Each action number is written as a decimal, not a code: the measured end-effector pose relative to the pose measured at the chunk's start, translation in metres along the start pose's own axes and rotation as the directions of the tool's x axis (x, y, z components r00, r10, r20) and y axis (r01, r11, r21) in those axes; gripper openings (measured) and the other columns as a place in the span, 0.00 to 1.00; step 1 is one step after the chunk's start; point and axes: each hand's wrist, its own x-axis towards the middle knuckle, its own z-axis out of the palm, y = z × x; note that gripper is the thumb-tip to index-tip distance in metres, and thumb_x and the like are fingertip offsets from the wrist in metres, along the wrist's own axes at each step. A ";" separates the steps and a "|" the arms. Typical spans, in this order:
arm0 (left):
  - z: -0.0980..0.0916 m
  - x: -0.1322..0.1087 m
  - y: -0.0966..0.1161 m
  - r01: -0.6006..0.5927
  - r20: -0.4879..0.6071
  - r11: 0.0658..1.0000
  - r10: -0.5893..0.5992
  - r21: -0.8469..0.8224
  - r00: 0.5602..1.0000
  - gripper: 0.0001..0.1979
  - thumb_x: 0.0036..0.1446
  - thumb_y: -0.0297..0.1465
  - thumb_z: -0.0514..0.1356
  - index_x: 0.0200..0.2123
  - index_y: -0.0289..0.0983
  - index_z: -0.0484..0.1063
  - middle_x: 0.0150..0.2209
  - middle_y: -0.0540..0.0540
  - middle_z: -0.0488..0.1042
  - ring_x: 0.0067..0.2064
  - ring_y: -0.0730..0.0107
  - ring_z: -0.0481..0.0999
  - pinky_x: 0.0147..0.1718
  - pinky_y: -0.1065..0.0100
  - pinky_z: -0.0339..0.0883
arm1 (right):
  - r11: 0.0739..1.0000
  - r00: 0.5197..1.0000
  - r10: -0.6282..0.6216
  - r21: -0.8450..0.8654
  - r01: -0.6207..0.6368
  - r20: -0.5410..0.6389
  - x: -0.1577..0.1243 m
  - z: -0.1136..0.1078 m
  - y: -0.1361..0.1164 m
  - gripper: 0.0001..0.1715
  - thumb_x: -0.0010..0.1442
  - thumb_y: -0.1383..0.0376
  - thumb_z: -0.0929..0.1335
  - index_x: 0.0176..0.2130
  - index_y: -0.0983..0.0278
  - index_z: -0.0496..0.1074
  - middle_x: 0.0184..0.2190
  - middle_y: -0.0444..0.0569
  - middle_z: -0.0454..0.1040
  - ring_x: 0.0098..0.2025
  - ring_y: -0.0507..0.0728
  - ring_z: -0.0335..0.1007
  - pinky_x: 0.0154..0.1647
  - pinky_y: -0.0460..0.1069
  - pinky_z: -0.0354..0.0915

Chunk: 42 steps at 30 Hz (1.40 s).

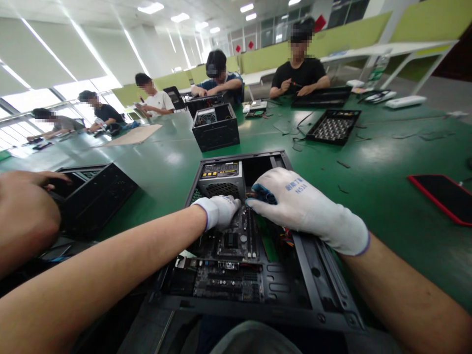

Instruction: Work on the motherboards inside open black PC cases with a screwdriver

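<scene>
A bright room with ceiling lights, slanting blinds and lime-green partitions surrounds a long green table [379, 201], where several people sit working. Across it, a person in a black shirt [300, 76] leans over a flat black panel [320, 97]; nearer lie a perforated black tray [334, 127], a white power strip [405, 101] and a red-edged dark device [448, 199]. Another open case [217, 132] stands farther back, and at the left edge a co-worker's bare hand [27, 216] is near a tilted black case [101, 194]. Directly in front of the wearer lies the open computer case [315, 280], its motherboard [236, 238] exposed and its power supply [223, 179] at the far left corner. The gloved left hand [222, 211] rests low over the board's far end, just beside the power supply, its fingertips partly hidden; I cannot tell whether they pinch anything. The gloved right hand [278, 196] bends over the cables [285, 237], fingers curled toward the thumb; whether they grip a wire cannot be told.
</scene>
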 end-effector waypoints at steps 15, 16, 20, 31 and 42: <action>-0.012 0.009 -0.003 -0.002 0.044 0.999 0.001 0.034 0.999 0.22 0.53 0.34 0.69 0.52 0.35 0.79 0.52 0.37 0.82 0.52 0.53 0.82 0.55 0.63 0.74 | 1.000 1.000 -0.024 -0.018 0.024 0.002 -0.001 0.001 0.001 0.28 0.70 0.46 0.66 0.49 0.68 0.76 0.46 0.59 0.79 0.48 0.64 0.72 0.51 0.55 0.64; -0.012 0.009 -0.003 -0.006 0.047 0.999 0.004 0.035 0.999 0.22 0.54 0.34 0.69 0.52 0.35 0.79 0.52 0.37 0.82 0.52 0.53 0.82 0.55 0.63 0.74 | 0.999 1.000 -0.026 -0.021 0.026 0.003 -0.001 0.001 0.001 0.28 0.70 0.46 0.66 0.49 0.68 0.76 0.46 0.59 0.79 0.48 0.64 0.72 0.51 0.55 0.64; -0.012 0.011 -0.003 -0.014 0.053 0.999 0.013 0.033 0.999 0.21 0.54 0.33 0.68 0.52 0.34 0.79 0.53 0.36 0.81 0.55 0.51 0.81 0.57 0.62 0.73 | 0.999 1.000 -0.023 -0.031 0.024 0.012 -0.001 0.000 0.001 0.28 0.70 0.46 0.65 0.49 0.68 0.76 0.46 0.59 0.78 0.48 0.64 0.72 0.50 0.55 0.63; -0.007 0.015 -0.004 0.001 0.067 1.000 -0.002 0.028 0.998 0.25 0.49 0.32 0.72 0.53 0.36 0.79 0.52 0.36 0.82 0.54 0.49 0.82 0.58 0.59 0.73 | 1.000 0.999 0.010 -0.024 -0.009 0.037 0.000 -0.003 -0.003 0.26 0.69 0.47 0.67 0.47 0.65 0.78 0.47 0.58 0.79 0.50 0.66 0.72 0.52 0.56 0.64; -0.006 0.014 -0.003 -0.082 0.019 0.996 0.082 0.016 0.996 0.26 0.55 0.32 0.69 0.57 0.35 0.75 0.58 0.37 0.79 0.58 0.52 0.79 0.60 0.62 0.71 | 1.000 0.999 0.017 -0.023 -0.016 0.043 0.000 -0.004 -0.004 0.26 0.70 0.46 0.66 0.46 0.65 0.78 0.45 0.57 0.79 0.48 0.65 0.73 0.50 0.56 0.64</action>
